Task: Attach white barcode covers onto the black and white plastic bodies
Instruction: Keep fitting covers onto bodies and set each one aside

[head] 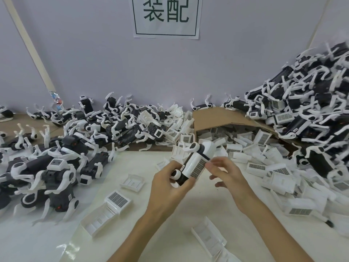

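Observation:
My left hand (pixel 170 188) grips a black and white plastic body (pixel 190 163) above the middle of the table. A white barcode cover (pixel 196 165) lies on that body, its dark code patch facing up. My right hand (pixel 226 176) is beside the cover's right edge, fingertips blurred at the code patch; whether they pinch it I cannot tell. Loose covers lie near the front: one with its code up (pixel 118 199), one open side up (pixel 133 182), another at the front right (pixel 207 241).
Heaps of black and white bodies fill the left side (pixel 56 167), the back (pixel 122 123) and the right (pixel 311 106). A tipped cardboard box (pixel 222 118) spills white covers (pixel 264 159) over the right side. A paper sign (pixel 166 16) hangs on the wall.

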The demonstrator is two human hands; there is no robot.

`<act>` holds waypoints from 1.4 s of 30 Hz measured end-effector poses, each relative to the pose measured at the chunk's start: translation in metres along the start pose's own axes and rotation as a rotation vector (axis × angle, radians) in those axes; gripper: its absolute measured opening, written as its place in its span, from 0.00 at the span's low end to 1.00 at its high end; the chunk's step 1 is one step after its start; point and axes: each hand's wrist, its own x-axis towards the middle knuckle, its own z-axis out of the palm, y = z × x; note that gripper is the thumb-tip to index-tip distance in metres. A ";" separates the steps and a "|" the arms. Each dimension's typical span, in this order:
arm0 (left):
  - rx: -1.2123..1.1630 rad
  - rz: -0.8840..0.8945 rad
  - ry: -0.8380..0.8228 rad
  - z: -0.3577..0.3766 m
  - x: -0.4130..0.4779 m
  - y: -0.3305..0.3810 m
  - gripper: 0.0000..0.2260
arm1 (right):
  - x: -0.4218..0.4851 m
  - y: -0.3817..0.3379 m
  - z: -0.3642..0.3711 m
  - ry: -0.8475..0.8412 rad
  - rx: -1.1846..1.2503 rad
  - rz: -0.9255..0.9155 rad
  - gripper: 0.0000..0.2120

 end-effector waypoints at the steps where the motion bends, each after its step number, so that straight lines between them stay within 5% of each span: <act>1: 0.013 -0.011 -0.011 -0.001 0.000 -0.001 0.10 | 0.001 0.000 -0.003 0.013 -0.006 -0.027 0.28; 4: -0.077 -0.059 -0.042 -0.001 -0.002 0.001 0.15 | -0.001 -0.003 -0.009 -0.011 -0.008 -0.142 0.27; 8: -0.226 -0.125 -0.043 -0.004 -0.001 0.003 0.14 | 0.001 -0.002 -0.007 -0.161 0.015 -0.107 0.07; 14: -0.426 -0.289 0.023 -0.009 0.006 -0.001 0.08 | -0.006 -0.007 -0.002 -0.266 -0.094 -0.066 0.12; 19: -0.500 -0.361 0.024 -0.002 0.009 -0.006 0.03 | -0.006 -0.006 -0.005 -0.216 -0.038 -0.028 0.07; 27: -0.118 -0.200 0.344 -0.009 0.018 -0.020 0.05 | 0.005 -0.040 -0.045 -0.365 -0.018 0.205 0.12; 30: -0.171 -0.261 0.353 -0.009 0.022 -0.021 0.06 | 0.031 -0.088 -0.079 -0.067 0.050 0.087 0.08; 33: -0.188 -0.291 0.325 -0.005 0.021 -0.024 0.06 | 0.065 -0.169 -0.129 0.448 0.320 -0.152 0.24; 36: -0.190 -0.286 0.300 -0.002 0.021 -0.024 0.05 | 0.098 -0.215 -0.168 0.443 0.638 -0.224 0.29; 42: -0.139 -0.266 0.285 -0.002 0.019 -0.018 0.06 | 0.072 -0.122 -0.089 0.391 0.077 -0.162 0.05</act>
